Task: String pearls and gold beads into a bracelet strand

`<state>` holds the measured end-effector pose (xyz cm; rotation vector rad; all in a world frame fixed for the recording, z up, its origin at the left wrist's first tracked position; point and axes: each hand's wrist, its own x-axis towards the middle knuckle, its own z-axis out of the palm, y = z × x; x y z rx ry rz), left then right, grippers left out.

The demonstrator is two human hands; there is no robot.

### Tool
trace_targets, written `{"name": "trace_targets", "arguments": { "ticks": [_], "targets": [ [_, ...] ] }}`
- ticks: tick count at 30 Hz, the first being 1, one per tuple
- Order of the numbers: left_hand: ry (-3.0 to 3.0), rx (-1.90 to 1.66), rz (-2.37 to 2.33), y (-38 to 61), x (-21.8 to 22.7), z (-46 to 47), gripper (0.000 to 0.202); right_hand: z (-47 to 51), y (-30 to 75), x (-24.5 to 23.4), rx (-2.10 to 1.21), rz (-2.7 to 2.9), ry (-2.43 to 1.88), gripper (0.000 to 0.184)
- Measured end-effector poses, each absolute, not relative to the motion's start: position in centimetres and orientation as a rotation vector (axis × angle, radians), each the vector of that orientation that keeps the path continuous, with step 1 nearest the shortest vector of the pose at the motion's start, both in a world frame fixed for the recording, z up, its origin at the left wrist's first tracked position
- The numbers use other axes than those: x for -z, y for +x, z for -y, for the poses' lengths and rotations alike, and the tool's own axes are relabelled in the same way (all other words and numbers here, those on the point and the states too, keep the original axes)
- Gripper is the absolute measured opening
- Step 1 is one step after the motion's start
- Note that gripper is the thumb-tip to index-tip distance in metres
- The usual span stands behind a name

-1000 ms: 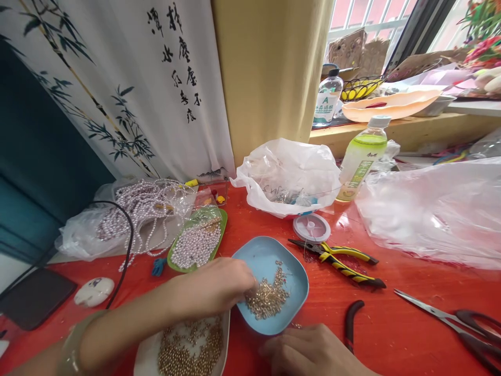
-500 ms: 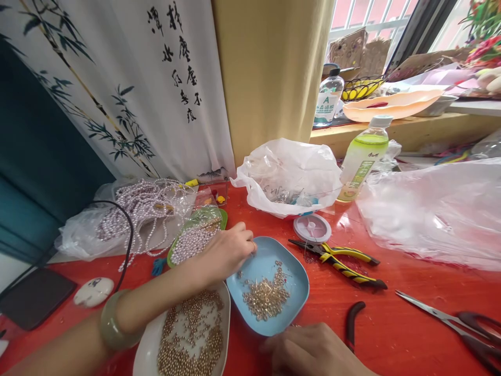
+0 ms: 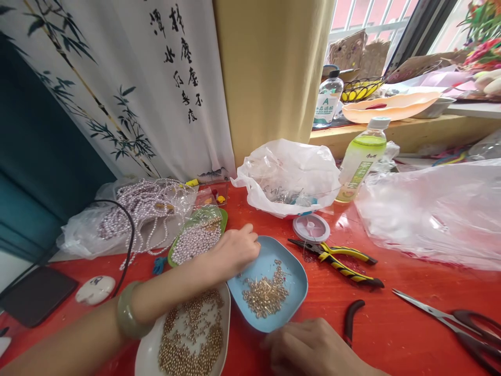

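My left hand (image 3: 238,249) reaches in over the left rim of a blue plate (image 3: 291,261), fingers curled together and turned away from me. Whatever those fingers pinch, if anything, is hidden. A pile of small gold findings (image 3: 266,296) with thin pins lies in the plate. Under my left forearm is a white dish (image 3: 147,342) of gold beads (image 3: 193,339). Behind my left wrist, a green tray (image 3: 223,222) carries pale pearl beads (image 3: 195,243). Close to the plate's near edge, my right hand (image 3: 309,347) is closed, slightly blurred, its fingertips hidden.
Yellow-black pliers (image 3: 340,261), a clear spool (image 3: 311,228), a dark curved handle (image 3: 352,318) and scissors (image 3: 442,316) lie to the right. Farther back are a plastic bag (image 3: 289,175), a drink bottle (image 3: 360,162) and strung pearls (image 3: 144,203). A mouse (image 3: 95,290) sits at left.
My left hand and its forearm have shifted slightly right and down over the blue plate's edge. My right hand stays nearly in place. The view moved a little.
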<state>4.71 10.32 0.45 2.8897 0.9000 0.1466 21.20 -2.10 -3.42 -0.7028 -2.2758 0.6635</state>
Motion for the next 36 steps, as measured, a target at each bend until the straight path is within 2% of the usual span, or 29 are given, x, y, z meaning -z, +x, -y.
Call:
{"name": "trace_targets", "arguments": {
  "ticks": [3, 5, 8, 12, 15, 20, 28, 36],
  "targets": [
    [2.961, -0.07, -0.962, 5.0, -1.0, -10.1, 0.017, 2.1, 21.3, 3.3, -0.707, 2.275, -0.756, 0.015],
    [2.855, -0.145, -1.057, 5.1, -1.7, -9.7, 0.013, 2.0, 21.3, 3.1, -0.754, 2.275, -0.811, 0.014],
    [2.518, -0.403, -1.211, 5.0, -3.0, -8.7, 0.007, 1.8, 21.1, 2.9, -0.823, 2.264, -0.921, 0.015],
    [1.891, -0.728, -1.165, 4.4, -4.2, -6.9, 0.002, 1.5, 20.5, 2.1, -0.986, 2.134, -1.085, 0.015],
    [1.49, -0.865, -1.082, 3.6, -4.7, -5.6, 0.005, 1.2, 20.1, 1.0, -1.212, 1.929, -1.092, 0.014],
    [1.178, -1.036, -1.036, 2.1, -4.8, -3.6, 0.012, 0.3, 19.5, -1.1, -1.522, 1.441, -1.064, 0.026],
    [0.884, -1.09, -0.836, 1.3, -3.2, -1.9, 0.019, 0.6, 17.7, -4.3, -1.402, 1.147, -0.868, 0.023],
    [0.799, -1.058, -0.628, 1.2, -2.4, -1.2, 0.02, 2.7, 16.5, -3.1, -1.383, 1.208, -0.884, 0.025]
  ]
}}
